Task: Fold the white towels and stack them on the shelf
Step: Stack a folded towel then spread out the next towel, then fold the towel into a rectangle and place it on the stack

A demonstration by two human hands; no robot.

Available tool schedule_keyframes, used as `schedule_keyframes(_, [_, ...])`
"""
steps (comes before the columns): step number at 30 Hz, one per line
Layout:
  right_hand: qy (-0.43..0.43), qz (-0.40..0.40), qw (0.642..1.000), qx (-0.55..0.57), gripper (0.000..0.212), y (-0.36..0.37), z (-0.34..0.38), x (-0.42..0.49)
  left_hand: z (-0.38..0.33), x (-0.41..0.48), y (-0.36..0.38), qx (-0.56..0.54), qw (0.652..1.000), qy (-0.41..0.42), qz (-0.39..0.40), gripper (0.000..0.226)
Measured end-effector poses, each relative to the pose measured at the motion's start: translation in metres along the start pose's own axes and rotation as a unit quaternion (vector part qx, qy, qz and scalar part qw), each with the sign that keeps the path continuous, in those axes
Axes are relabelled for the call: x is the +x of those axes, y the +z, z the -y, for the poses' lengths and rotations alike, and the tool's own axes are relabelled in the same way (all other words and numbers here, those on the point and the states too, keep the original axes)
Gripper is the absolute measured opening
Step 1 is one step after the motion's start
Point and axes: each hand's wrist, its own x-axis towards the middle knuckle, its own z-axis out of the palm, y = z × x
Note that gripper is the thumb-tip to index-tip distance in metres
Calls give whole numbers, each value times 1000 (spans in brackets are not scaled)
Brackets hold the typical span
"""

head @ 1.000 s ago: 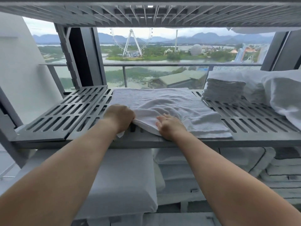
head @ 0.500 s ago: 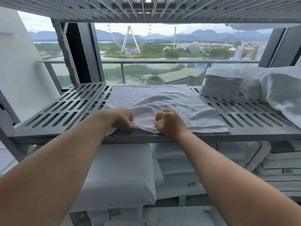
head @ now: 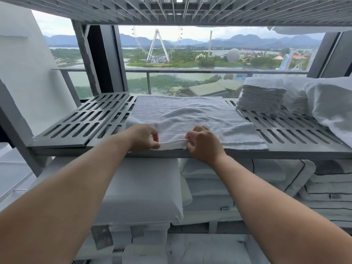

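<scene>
A white towel [head: 192, 116] lies spread on the slotted grey shelf [head: 91, 122], between the bare left part of the shelf and a stack of folded towels [head: 261, 99] on the right. Its long axis seems to run from the front edge toward the window, and its near hem points at the person.

The left hand [head: 143, 137] and the right hand [head: 204, 142] are close together at this near hem. The fingers [head: 155, 143] of both hands are curled and pinch the hem, which is raised a little from the shelf.

I judge that the step is a fold of the near edge toward the far edge. To do it well, both hands should lift the hem to the same height, hold it tight between them, and carry it straight back. Then the hem can meet the far edge evenly. The wrinkles in the middle should be smoothed first, or they may stay inside the fold.
</scene>
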Motion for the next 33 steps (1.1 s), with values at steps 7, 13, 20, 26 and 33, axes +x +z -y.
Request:
schedule_keyframes(7, [-32, -103, 993, -38, 13, -2, 4, -11, -5, 3, -7, 16, 998, -20, 60, 26])
schedule_keyframes(13, [-40, -26, 999, -9, 16, -9, 1, -13, -12, 10, -7, 89, 992, -47, -82, 16])
schedule_keyframes(20, [60, -48, 996, 41, 24, -10, -11, 19, -23, 39, 0, 77, 987, 11, -137, 19])
schedule_keyframes(26, [153, -61, 986, -4, 32, -10, -51, 39, -47, 88, 15, 39, 993, 76, -84, 27])
schedule_keyframes(33, [266, -49, 962, -47, 35, -38, -116, 31, -114, 128, 35, -22, 975, 208, -79, 16])
